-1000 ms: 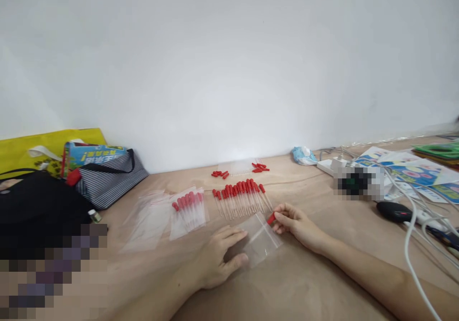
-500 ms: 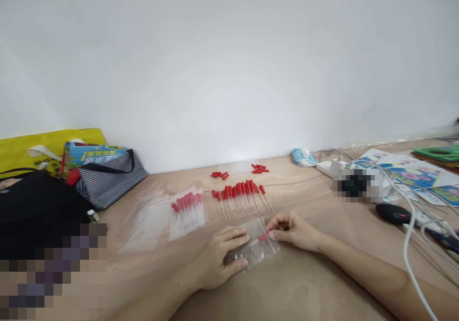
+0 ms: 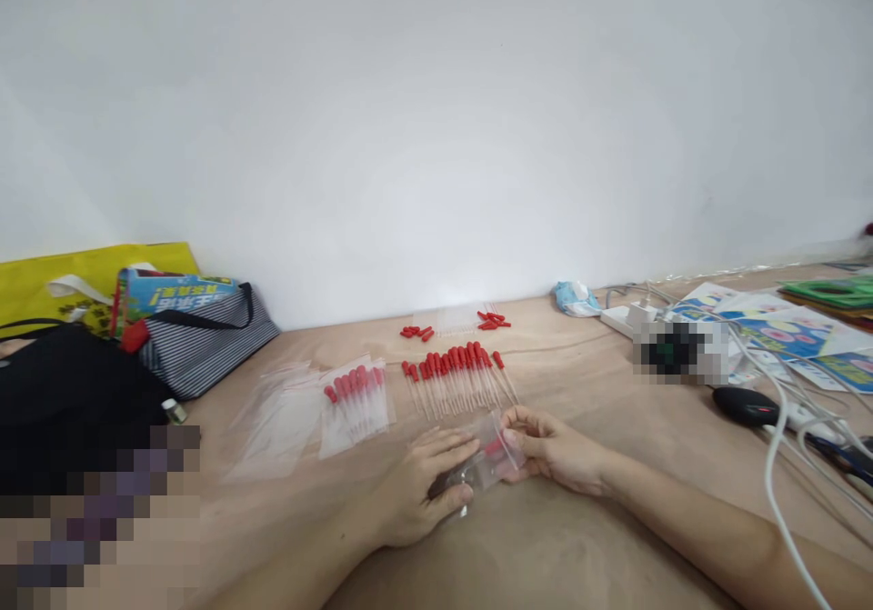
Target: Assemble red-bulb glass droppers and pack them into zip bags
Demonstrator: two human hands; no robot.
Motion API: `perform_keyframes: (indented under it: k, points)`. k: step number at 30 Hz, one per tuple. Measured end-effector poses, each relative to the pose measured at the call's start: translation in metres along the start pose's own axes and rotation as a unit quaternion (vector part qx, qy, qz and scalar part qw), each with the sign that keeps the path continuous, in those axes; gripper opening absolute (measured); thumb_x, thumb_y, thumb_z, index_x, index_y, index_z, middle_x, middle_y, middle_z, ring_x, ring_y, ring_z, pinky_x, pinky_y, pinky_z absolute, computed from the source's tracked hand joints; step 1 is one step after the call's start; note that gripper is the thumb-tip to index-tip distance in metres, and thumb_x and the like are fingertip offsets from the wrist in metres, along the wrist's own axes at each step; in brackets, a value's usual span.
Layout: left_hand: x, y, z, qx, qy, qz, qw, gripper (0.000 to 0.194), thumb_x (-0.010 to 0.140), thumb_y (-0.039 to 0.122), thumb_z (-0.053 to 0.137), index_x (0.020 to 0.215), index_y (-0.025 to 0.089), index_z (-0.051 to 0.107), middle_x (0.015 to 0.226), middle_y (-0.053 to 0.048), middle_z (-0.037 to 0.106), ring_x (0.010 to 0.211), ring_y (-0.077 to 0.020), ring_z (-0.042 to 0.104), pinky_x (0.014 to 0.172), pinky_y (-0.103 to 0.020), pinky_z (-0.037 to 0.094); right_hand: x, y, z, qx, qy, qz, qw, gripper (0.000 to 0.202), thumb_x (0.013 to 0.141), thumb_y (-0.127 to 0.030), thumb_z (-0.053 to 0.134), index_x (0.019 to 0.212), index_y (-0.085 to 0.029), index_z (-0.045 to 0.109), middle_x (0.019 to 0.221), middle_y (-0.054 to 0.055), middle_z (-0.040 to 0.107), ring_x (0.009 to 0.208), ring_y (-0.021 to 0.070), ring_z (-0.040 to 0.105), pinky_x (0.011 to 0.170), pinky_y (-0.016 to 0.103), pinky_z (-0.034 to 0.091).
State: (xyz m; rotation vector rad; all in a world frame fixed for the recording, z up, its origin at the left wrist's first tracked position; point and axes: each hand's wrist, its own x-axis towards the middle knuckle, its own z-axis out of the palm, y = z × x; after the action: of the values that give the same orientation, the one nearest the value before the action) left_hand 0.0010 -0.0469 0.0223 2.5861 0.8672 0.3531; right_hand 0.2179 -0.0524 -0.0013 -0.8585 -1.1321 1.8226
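At the front centre a clear zip bag [image 3: 483,472] lies between my hands, with a red-capped dropper [image 3: 492,447] inside. My left hand [image 3: 431,483] grips the bag's left end between fingers and thumb. The open end on the right is pinched by my right hand [image 3: 536,446], near the red cap. Just beyond, several red-capped droppers [image 3: 458,378] lie in a fanned row. To the left are filled bags [image 3: 355,403] with droppers, beside a stack of flat clear bags [image 3: 279,424].
Loose red caps [image 3: 417,332] and more red caps [image 3: 492,320] lie near the wall. A blue mask [image 3: 576,298], a power strip [image 3: 617,321], white cables [image 3: 777,465] and a black mouse [image 3: 746,406] are at right. A striped bag [image 3: 205,342] stands at left.
The dropper has gone farther into the bag, leftward. My right hand has shifted from the red cap to the bag's right end, its fingers now spread around that edge.
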Motion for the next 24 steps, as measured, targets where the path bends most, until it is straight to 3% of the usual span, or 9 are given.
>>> perform_keyframes:
  k: [4,9,17,24]
  points:
    - [-0.001,0.001,-0.001,0.000,-0.001,-0.001,1.000,0.042,0.082,0.033,0.048,0.123,0.025,0.044,0.128,-0.005,0.046,0.119,-0.0211,0.038,0.100,-0.042,0.026,0.001,-0.001,-0.004,0.010,-0.004,0.031,0.999,0.029,0.053,-0.029,0.075,0.069,-0.014,0.056,0.065,0.000,0.063,0.058,0.0100,0.060,0.060,0.024,0.048]
    - [-0.008,0.002,-0.011,-0.001,0.005,-0.031,0.999,0.035,0.081,0.033,0.049,0.114,0.023,0.054,0.120,-0.007,0.053,0.112,-0.0214,0.046,0.095,-0.039,0.035,0.005,-0.005,-0.015,-0.017,0.033,0.039,0.999,0.027,0.048,-0.021,0.077,0.067,-0.012,0.061,0.059,-0.001,0.062,0.053,0.0076,0.058,0.058,0.021,0.047]
    - [-0.009,0.001,-0.011,-0.027,-0.033,-0.009,0.999,0.042,0.081,0.035,0.051,0.121,0.028,0.045,0.125,-0.004,0.049,0.117,-0.0218,0.041,0.101,-0.046,0.022,0.001,0.001,-0.002,0.000,-0.004,0.034,0.999,0.027,0.052,-0.030,0.075,0.063,-0.014,0.056,0.059,-0.003,0.058,0.051,0.0070,0.056,0.054,0.021,0.047]
    - [-0.014,-0.006,-0.011,-0.034,-0.009,-0.004,0.999,0.039,0.081,0.035,0.051,0.118,0.027,0.049,0.124,-0.004,0.050,0.116,-0.0217,0.042,0.100,-0.042,0.028,0.004,-0.002,-0.012,-0.114,-0.005,-0.002,0.993,0.025,0.042,-0.018,0.077,0.062,-0.014,0.062,0.056,-0.003,0.061,0.049,0.0071,0.053,0.053,0.019,0.044]
